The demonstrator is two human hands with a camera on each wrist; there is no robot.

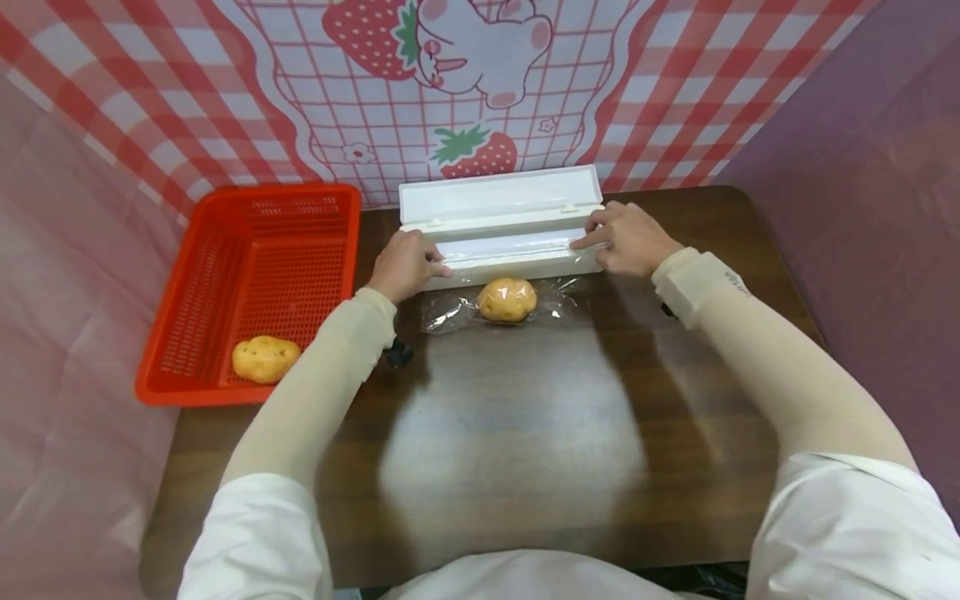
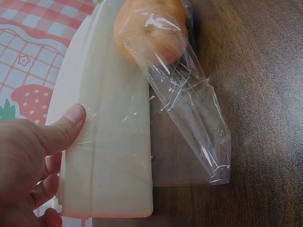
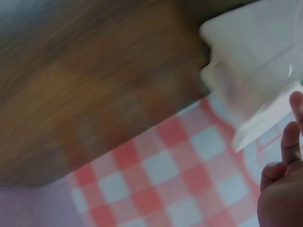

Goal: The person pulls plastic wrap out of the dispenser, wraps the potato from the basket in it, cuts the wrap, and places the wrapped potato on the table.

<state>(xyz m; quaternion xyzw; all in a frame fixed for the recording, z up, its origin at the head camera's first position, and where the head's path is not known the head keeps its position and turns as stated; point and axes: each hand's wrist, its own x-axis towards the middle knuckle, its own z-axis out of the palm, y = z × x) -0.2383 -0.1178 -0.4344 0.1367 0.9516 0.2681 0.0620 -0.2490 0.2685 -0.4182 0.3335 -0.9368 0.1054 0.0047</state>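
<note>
A white cling film box [image 1: 517,271] stands at the back of the table with its hinged lid [image 1: 498,196] raised and a film roll [image 1: 510,247] inside. My left hand [image 1: 406,262] grips the box's left end; in the left wrist view its thumb [image 2: 75,114] lies on the front wall, other fingers curled behind. My right hand [image 1: 630,239] is at the right end, index finger reaching over the roll; the right wrist view shows only part of its fingers [image 3: 291,137]. Before the box lies a potato [image 1: 507,300] under clear film [image 2: 189,118].
On the left stands a red plastic basket [image 1: 161,333] holding another potato [image 1: 266,359]. The brown wooden table [image 1: 517,467] extends toward the person. A checked strawberry-print cloth [image 1: 675,92] hangs behind, with pinkish cloth sides left and right.
</note>
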